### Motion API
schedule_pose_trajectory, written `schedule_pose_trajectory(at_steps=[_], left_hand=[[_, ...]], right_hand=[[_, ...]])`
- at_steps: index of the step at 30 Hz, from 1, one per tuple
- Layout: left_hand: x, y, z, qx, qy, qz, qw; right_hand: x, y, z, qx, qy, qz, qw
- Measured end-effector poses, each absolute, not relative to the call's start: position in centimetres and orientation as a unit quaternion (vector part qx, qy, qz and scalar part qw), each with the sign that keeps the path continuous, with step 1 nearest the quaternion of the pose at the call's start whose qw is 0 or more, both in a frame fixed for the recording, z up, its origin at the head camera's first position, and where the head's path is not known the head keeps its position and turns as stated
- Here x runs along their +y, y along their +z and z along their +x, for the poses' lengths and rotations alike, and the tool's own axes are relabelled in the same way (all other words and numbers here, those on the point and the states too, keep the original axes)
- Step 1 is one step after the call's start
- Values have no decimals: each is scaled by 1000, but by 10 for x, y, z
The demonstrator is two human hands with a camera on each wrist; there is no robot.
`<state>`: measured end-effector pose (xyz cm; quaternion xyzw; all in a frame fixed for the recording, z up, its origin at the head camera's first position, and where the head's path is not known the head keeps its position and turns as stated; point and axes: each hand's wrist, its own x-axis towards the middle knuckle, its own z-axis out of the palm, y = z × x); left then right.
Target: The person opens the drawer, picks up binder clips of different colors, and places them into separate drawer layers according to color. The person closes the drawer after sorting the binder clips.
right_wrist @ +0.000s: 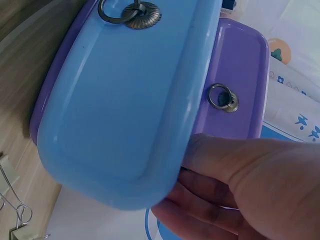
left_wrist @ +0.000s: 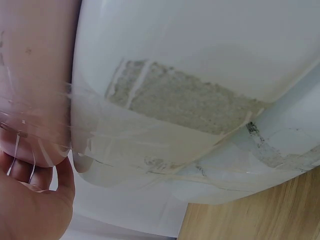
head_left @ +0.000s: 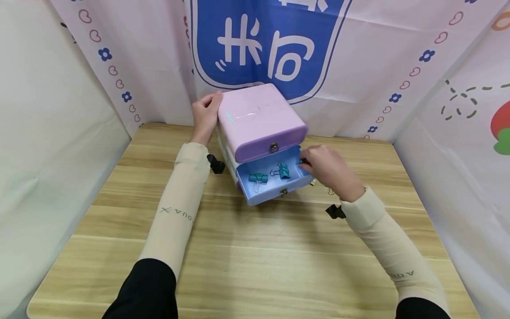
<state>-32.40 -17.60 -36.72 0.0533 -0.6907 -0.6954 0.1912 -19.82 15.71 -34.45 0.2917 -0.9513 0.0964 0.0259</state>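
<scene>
My left hand point(head_left: 205, 116) holds the back left corner of a small drawer box with a pink top point(head_left: 260, 113) and purple front. In the left wrist view its fingers point(left_wrist: 62, 185) curl against the pink case. Below the purple drawer, a blue drawer point(head_left: 263, 195) is pulled out. Two teal binder clips, one at the left point(head_left: 258, 178) and one in the middle point(head_left: 284, 171), lie inside it. My right hand point(head_left: 328, 170) is at the drawer's right rim, pinching a small dark teal binder clip point(head_left: 303, 161), mostly hidden by the fingers.
Pale binder clips point(right_wrist: 20, 220) lie on the wooden table point(head_left: 255, 266) to the right of the box, partly behind the drawer and hand. Ring pulls hang on the purple drawer point(right_wrist: 240, 65) and the blue one. A printed cloth point(head_left: 159, 66) hangs behind the box.
</scene>
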Motion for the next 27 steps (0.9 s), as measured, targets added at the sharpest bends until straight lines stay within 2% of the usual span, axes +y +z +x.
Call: schedule_pose_trajectory(at_steps=[12, 27], left_hand=[[-173, -370, -324, -689, -703, 43, 174], [-177, -367, -322, -690, -696, 47, 194]], right_hand=[[150, -351, -205, -952, 89, 294, 8], [156, -326, -172, -946, 128, 291, 65]])
